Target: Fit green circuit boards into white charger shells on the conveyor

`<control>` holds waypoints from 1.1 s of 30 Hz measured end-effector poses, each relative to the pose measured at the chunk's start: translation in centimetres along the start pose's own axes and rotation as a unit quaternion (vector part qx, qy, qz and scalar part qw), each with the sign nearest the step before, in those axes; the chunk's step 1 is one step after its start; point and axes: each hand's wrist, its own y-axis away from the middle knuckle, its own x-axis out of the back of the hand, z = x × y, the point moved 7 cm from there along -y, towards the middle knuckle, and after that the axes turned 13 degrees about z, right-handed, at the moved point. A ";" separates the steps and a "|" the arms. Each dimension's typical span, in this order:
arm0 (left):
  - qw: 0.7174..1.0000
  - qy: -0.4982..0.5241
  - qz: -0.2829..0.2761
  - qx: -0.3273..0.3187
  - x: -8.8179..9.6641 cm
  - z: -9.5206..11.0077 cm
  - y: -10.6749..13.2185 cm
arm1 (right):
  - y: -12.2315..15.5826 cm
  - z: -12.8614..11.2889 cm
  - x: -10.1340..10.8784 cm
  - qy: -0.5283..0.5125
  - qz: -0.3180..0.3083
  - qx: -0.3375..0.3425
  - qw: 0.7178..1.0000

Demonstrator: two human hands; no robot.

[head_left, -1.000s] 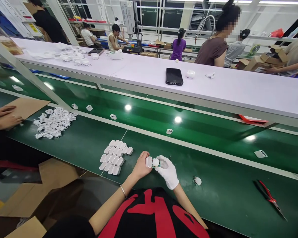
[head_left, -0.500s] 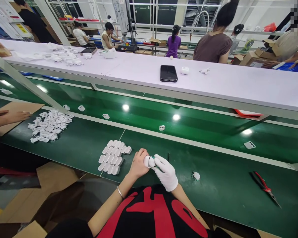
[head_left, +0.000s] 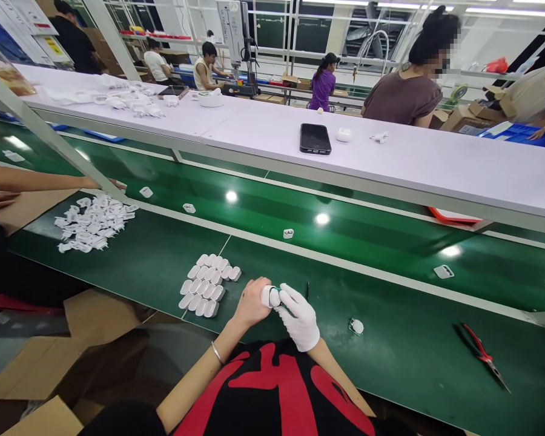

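Note:
My bare left hand is closed around a white plastic case. In my right hand, which wears a white glove, the fingertips pinch a small circuit board with a round white disc, held at the mouth of the case. Fingers partly hide where the two parts meet. To the left, white cases stand in close rows on the green bench. A similar board with a white disc lies to the right of my gloved hand. Just beyond that hand is a thin dark tool.
Red-handled pliers lie at the right. A heap of white plastic parts sits at the left, near a co-worker's arm. Beyond a pale rail, a green belt carries scattered white cases. Above it, a white shelf holds a phone.
My hands keep nearly the same pose, with the disc still at the case. Cases on the belt have shifted left. At the left, a co-worker's arm now reaches to the belt. The view has turned slightly.

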 end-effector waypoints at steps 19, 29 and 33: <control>1.000 0.015 0.012 -0.010 -0.1 0.2 0.3 | -0.4 -0.1 0.6 -0.002 -0.006 -0.059 0.998; 1.000 0.020 0.013 -0.018 -0.1 0.2 0.1 | -0.3 0.0 0.7 -0.011 0.021 -0.077 0.997; 1.000 0.016 0.011 -0.018 -0.1 0.1 0.1 | -0.3 0.1 0.6 -0.008 0.013 -0.069 0.998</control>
